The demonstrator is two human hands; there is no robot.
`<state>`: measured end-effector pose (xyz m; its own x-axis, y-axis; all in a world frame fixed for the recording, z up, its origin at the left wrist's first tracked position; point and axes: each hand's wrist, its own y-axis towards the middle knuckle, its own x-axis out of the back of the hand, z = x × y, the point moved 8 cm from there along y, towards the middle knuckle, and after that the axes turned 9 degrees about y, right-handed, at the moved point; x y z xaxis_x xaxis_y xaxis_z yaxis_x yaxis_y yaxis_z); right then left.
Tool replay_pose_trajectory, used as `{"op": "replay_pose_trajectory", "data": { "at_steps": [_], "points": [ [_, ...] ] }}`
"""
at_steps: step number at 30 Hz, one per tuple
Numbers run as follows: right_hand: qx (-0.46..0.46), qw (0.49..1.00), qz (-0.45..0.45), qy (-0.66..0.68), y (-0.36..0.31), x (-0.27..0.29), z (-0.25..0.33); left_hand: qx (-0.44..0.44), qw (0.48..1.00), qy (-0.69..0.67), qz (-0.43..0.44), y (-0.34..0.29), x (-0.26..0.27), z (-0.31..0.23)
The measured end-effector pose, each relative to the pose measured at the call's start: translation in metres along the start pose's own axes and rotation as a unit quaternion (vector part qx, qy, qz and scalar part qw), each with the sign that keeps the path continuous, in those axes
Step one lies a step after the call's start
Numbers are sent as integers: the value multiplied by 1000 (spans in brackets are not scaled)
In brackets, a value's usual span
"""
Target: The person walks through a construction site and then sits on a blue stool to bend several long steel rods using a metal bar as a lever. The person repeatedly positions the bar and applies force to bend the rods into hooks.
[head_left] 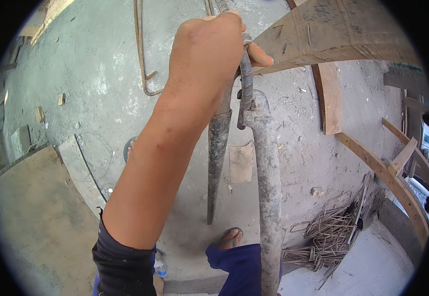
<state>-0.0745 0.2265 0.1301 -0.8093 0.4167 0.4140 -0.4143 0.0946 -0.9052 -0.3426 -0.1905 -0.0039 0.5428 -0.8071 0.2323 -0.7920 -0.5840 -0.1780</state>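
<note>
My left arm reaches up from the lower left. My left hand (pixel 212 42) is closed near the top centre, its thumb sticking out to the right. A curved ribbed steel rod (pixel 246 74) comes out from under it, and the hand hides most of the grip. The rod's lower end meets the collar at the top of a long, cement-splashed steel pipe (pixel 267 177), which runs down to the lower edge. Beside it, a darker tapering metal piece (pixel 218 153) hangs from below the hand. My right hand does not show.
A thick timber beam (pixel 333 34) crosses at the upper right. Bent steel bars (pixel 139 44) lie on the concrete floor ahead. A heap of bent rebar (pixel 325 234) is at the lower right, near a timber brace (pixel 387 177). A large board (pixel 41 212) lies left; my sandalled foot (pixel 231 238) stands below.
</note>
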Motion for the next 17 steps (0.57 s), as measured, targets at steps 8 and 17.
{"op": "replay_pose_trajectory", "data": {
  "at_steps": [8,17],
  "points": [
    [137,985,14,99,-31,-5,72,215,970,-112,22,-13,14,1],
    [143,984,-100,-38,-48,-5,96,308,946,-32,94,-9,24,13]
  ]
}}
